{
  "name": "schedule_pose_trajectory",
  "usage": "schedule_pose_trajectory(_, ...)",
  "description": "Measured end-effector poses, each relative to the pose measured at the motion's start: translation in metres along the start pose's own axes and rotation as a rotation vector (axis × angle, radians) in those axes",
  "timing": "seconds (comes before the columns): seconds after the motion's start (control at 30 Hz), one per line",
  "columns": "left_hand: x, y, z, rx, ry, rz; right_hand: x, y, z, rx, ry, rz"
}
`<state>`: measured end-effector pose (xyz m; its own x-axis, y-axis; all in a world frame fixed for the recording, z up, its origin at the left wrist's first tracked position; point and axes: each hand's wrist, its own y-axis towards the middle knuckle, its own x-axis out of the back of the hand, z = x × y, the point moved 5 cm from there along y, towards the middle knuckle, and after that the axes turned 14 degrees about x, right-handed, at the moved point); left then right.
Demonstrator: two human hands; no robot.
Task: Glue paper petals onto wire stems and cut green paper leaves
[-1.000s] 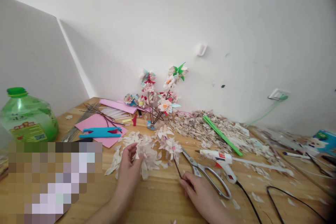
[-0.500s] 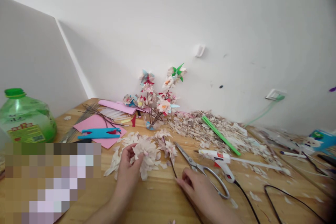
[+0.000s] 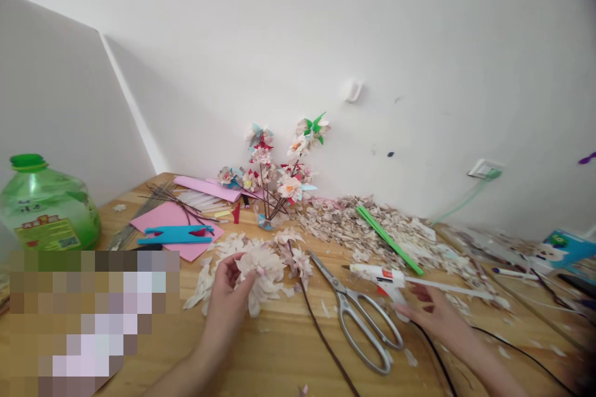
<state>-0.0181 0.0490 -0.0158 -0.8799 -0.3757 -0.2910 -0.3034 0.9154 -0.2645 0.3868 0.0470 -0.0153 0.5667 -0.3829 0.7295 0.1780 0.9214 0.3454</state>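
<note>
I have the left hand [image 3: 230, 291] reaching in from below, wrist slanted up and inward, thumb and fingers closed in a pinch on a pale flower [image 3: 263, 263], which sits right at the fingertips just above the wood. The right hand [image 3: 435, 313] comes in from the lower right, palm inward, fingers loosely parted and not closed round anything; its thumb overlaps the foot of the handle of the white glue gun [image 3: 375, 276], though I can't tell whether the two touch. Between my two grips, a dark stem [image 3: 321, 329] runs from small pale blossoms [image 3: 302, 265] down out of view, and the scissors [image 3: 347, 298] lie just left of the right hand, so little free space remains there. Bare wood opens out between the left wrist and the stem. Below the right hand, a black cord [image 3: 435, 353] crosses the nearer wood. Beyond both grips, a heap of dry petals [image 3: 333, 217] spreads toward the wall [image 3: 233, 43], with green strips [image 3: 388, 239] on it, and a cluster of finished flowers [image 3: 291, 188] stands beyond the left pinch. Farther left of that hand are a blue piece [image 3: 177, 234], pink paper [image 3: 195, 252] and a green bottle [image 3: 53, 211]; a pixelated patch hides part of the tabletop [image 3: 261, 353] there.
</note>
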Motion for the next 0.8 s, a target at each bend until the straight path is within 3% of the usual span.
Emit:
schedule_pose_trajectory(0.17, 0.000, 0.004, 0.005, 0.064, 0.003, 0.052, -0.033, 0.012, 0.026, 0.045, 0.169, 0.173)
schedule_pose_trajectory(0.33, 0.001, 0.006, 0.006, 0.080, 0.029, 0.032, -0.042, 0.013, 0.039, 0.012, 0.204, 0.302)
schedule_pose_trajectory(0.47, 0.000, 0.004, 0.005, 0.063, 0.003, 0.038, -0.023, 0.026, 0.054, -0.009, 0.246, 0.137)
schedule_pose_trajectory(0.6, 0.001, 0.007, 0.004, 0.047, 0.003, 0.028, -0.010, 0.028, 0.097, 0.065, 0.339, 0.036)
schedule_pose_trajectory(0.73, 0.003, 0.010, 0.003, 0.015, -0.014, -0.010, -0.036, -0.002, 0.140, 0.166, 0.301, 0.123)
schedule_pose_trajectory(0.8, 0.004, 0.010, 0.001, -0.019, -0.014, -0.035, -0.056, -0.022, 0.153, 0.288, 0.194, 0.164)
